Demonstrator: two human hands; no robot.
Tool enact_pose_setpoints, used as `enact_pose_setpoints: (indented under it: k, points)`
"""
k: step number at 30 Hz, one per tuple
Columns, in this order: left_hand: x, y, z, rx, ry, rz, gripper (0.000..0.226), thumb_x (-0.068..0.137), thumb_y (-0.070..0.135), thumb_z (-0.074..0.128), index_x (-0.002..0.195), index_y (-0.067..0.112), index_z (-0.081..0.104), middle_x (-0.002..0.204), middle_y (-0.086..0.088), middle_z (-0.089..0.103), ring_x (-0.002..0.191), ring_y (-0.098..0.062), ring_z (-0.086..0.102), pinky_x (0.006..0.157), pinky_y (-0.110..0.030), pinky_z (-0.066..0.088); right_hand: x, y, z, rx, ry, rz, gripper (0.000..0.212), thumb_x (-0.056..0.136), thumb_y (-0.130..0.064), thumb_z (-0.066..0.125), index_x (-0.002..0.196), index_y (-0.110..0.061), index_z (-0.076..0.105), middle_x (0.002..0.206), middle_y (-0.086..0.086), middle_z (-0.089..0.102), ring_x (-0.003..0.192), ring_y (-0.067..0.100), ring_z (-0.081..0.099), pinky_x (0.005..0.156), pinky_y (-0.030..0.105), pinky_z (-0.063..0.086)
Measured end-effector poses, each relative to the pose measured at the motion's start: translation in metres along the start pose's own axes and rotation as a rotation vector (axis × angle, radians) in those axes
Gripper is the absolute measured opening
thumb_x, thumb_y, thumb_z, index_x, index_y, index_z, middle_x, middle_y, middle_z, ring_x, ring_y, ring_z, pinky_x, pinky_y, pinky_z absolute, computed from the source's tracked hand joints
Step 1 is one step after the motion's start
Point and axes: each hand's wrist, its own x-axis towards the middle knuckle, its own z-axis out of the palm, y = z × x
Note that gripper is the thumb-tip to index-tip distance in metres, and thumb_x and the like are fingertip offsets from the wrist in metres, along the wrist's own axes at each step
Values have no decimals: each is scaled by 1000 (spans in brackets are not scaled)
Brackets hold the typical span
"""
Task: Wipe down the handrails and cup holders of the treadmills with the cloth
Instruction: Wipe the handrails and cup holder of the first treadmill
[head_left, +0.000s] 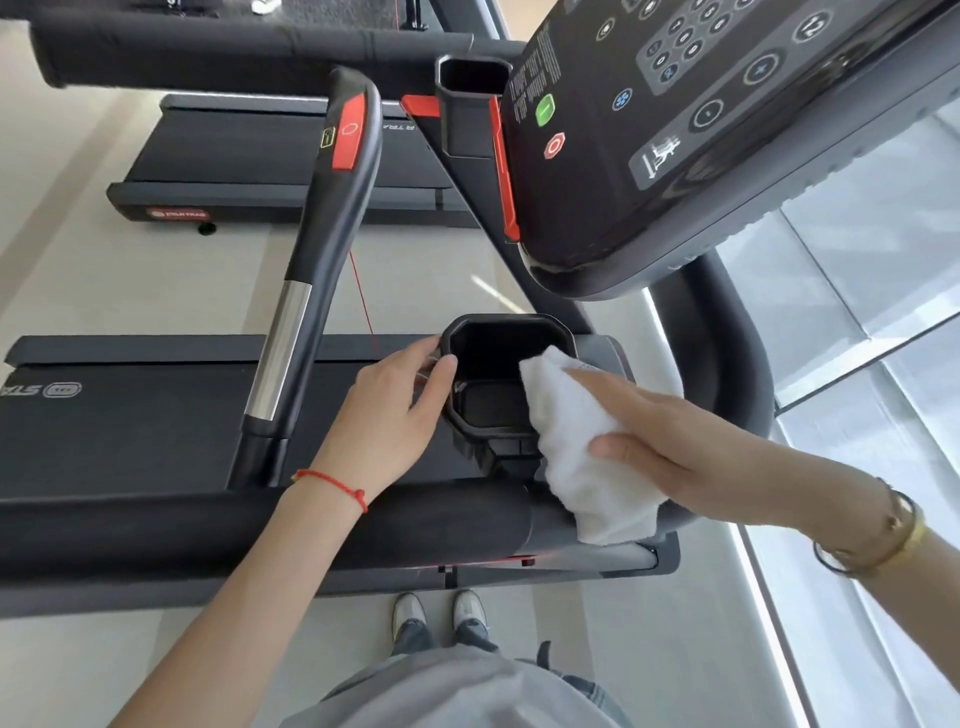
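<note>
White cloth (582, 447) bunched, draped over right rim of black octagonal cup holder (496, 400); black handrail (332, 218) with red panel and chrome section just left.
</note>
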Motion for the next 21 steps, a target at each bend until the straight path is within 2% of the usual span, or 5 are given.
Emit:
enact_pose_setpoints:
  k: [4, 7, 11, 17, 21]
  points:
    - [0, 3, -2, -34, -19, -21, 41, 103, 40, 27, 106, 19, 62, 76, 7, 61, 76, -7, 58, 73, -30, 48, 33, -12, 25, -568, 12, -126, 48, 101, -36, 27, 135, -9, 48, 133, 6, 57, 125, 22, 50, 113, 27, 23]
    - [1, 4, -2, -40, -20, -28, 39, 104, 38, 28, 101, 17, 61, 74, 4, 60, 74, -11, 57, 72, -33, 48, 61, -20, 42, -683, 55, -107, 20, 96, -28, 46, 103, -9, 50, 89, 4, 64, 82, 28, 63, 88, 40, 45]
    - [1, 2, 1, -37, 3, -21, 27, 103, 36, 36, 109, 30, 62, 68, 13, 57, 70, -3, 56, 65, -18, 42, 66, -22, 47, -666, 150, -126, 39, 78, -24, 72, 89, -17, 34, 64, -2, 49, 49, 23, 50, 56, 42, 49]
    - [0, 0, -1, -27, -23, -21, 40, 100, 43, 35, 134, 33, 55, 101, 16, 69, 92, 2, 63, 83, -17, 46, 30, 15, 2, -752, 42, -204, 42, 103, -42, 37, 110, -10, 63, 102, 3, 65, 105, 24, 60, 107, 27, 36]
    - [0, 2, 1, -32, -12, -13, 39, 101, 40, 36, 133, 30, 55, 101, 15, 69, 94, 1, 63, 84, -13, 46, 43, 5, 4, -796, -19, -148, 50, 102, -47, 29, 104, -10, 63, 95, 2, 67, 97, 25, 60, 104, 29, 37]
